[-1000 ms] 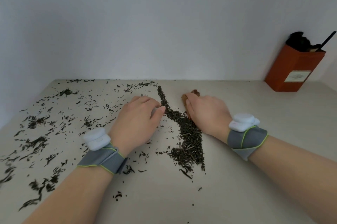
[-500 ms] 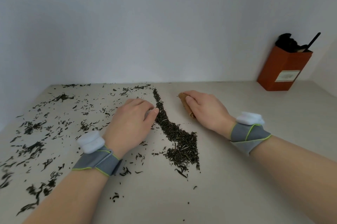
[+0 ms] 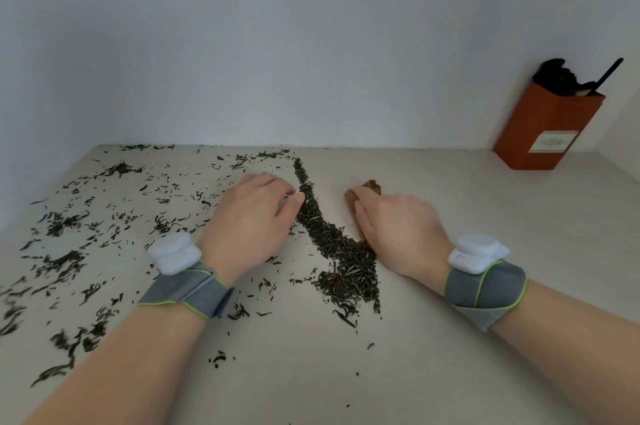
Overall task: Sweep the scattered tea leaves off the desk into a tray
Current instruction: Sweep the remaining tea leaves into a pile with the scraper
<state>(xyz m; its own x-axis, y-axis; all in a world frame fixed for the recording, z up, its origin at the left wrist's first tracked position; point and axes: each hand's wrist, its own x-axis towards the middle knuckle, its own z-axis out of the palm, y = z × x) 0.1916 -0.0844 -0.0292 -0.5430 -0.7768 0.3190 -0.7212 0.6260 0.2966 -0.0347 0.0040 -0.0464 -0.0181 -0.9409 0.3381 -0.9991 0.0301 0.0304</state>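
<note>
Dark tea leaves lie scattered [image 3: 69,262] over the left half of the pale desk [image 3: 450,372]. A dense ridge of tea leaves [image 3: 332,244] runs diagonally down the middle. My left hand [image 3: 249,227] rests curled against the ridge's left side, its fingertips pinching a small pale tool that is mostly hidden. My right hand [image 3: 398,230] lies on the ridge's right side, gripping a narrow brown wooden tray [image 3: 367,190]. The tray's far end sticks out past my fingers; its near end touches the leaves.
An orange-brown box [image 3: 547,133] holding dark utensils stands at the back right against the white wall. The wall closes the desk at the back and left. Both wrists wear grey straps with white sensors.
My right hand with the tray drew slightly away from the ridge, then came back against its lower part. My left hand stayed at the ridge's left edge.
</note>
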